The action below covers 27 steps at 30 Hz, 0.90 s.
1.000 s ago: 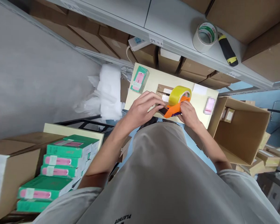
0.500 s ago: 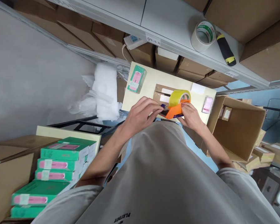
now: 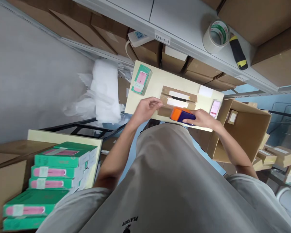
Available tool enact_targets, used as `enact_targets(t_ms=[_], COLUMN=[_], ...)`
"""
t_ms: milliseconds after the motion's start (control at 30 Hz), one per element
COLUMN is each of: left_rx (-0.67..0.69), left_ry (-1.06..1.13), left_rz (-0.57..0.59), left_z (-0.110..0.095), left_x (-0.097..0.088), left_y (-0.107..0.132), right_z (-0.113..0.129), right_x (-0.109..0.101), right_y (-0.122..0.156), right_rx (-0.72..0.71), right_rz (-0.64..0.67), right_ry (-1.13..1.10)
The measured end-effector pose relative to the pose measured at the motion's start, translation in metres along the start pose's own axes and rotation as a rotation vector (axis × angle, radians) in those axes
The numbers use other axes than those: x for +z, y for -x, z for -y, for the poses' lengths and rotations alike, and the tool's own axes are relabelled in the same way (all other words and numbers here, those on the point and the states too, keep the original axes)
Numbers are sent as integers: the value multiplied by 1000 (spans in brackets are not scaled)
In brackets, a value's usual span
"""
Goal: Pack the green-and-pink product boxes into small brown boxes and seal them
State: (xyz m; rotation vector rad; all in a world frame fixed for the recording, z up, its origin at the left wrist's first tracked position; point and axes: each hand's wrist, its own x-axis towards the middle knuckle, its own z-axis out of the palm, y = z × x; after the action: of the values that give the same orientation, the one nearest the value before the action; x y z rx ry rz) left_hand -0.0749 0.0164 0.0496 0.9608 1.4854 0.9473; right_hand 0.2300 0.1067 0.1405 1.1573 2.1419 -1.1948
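Observation:
My right hand (image 3: pixel 202 119) grips an orange and purple tape dispenser (image 3: pixel 183 115), tipped on its side above the front of the cream tabletop. To its left, my left hand (image 3: pixel 148 109) is pinched at the left end of a brown cardboard box (image 3: pixel 165 111). A faint clear strip of packing tape seems to run from those fingertips toward the dispenser; its edges hardly show. Two white strips with a dark gap between them lie along the top of the box. The tape roll is hidden from this angle.
A green box with a pink picture (image 3: pixel 140 80) stands at the table's left, a phone (image 3: pixel 215 108) at its right. An open carton (image 3: pixel 242 136) is beside the table. Green boxes (image 3: pixel 55 160) are stacked lower left. A tape roll (image 3: pixel 215 37) and a knife (image 3: pixel 238 52) lie on the shelf.
My left hand has drawn away from the dispenser's front with fingers pinched. My right hand has turned the dispenser over and lowered it, so its yellow roll is out of sight and the cardboard box shows more.

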Motion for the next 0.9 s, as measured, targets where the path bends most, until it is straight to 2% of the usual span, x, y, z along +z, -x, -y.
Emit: enact_targets(t_ms=[133,233,333,433,533,767,900], left_rx=[-45,-63,-83,-104,-123,-155,-181], left_ry=[65,105,126,145,140,156,187], left_rz=[-104,-119,-119,-116,-116,-87,-67], left_z=[15,29,43,58,72,105,123], left_x=[-21,-23,-19,-18,-19,-19,-15], left_y=[-29,-54,-73,-85,-89,-84,-89], right_z=[-10,-14,-18,-22,-23,-18,-17], right_x=[-41,-67,-79,-77,-68,-47,-39], right_y=[2,-17,-46,-72,-86,-89,-90], right_rx=[55,73,90,117,152,198,228], right_rz=[45,129,207,250,278,301,254], right_ry=[-137,-220,-218,-202,-218,-227,-218])
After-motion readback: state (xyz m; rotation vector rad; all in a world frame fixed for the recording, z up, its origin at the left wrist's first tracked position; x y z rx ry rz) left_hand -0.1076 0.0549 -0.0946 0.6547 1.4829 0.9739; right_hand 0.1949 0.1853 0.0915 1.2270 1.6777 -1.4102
